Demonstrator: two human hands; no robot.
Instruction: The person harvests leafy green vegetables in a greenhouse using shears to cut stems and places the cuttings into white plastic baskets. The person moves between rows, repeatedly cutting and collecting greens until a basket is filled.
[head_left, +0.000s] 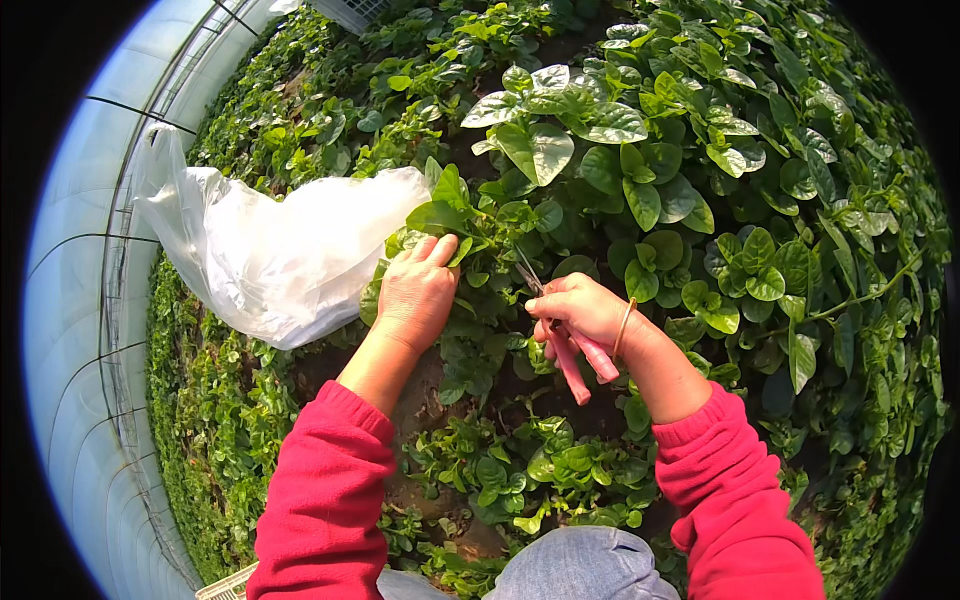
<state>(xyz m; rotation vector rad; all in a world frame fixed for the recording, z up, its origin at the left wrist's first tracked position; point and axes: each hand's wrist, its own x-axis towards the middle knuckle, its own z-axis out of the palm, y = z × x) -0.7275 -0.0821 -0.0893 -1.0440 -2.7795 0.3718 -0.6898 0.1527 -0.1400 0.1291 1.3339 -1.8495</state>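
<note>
Leafy green shoots (439, 214), which look like Malabar spinach, are gathered in my left hand (418, 294), its fingers curled around the stems. My right hand (583, 309) grips a pair of snips with pink-wrapped handles (598, 358). Their narrow metal blades point up and away, into the foliage just right of my left hand. The blade tips are partly lost among leaves, so I cannot tell whether they touch a stem. A bulging white plastic bag (292, 247) lies on the plants beside my left hand; its contents are not visible.
Dense leafy plants (645, 180) spread ahead and to the right, with patches of bare soil (424, 409) between rows. A greenhouse film wall (90, 300) with thin ribs curves along the left. Parts of plastic crates show at the top (364, 9) and bottom left (229, 583). My denim-covered knee (577, 566) is below.
</note>
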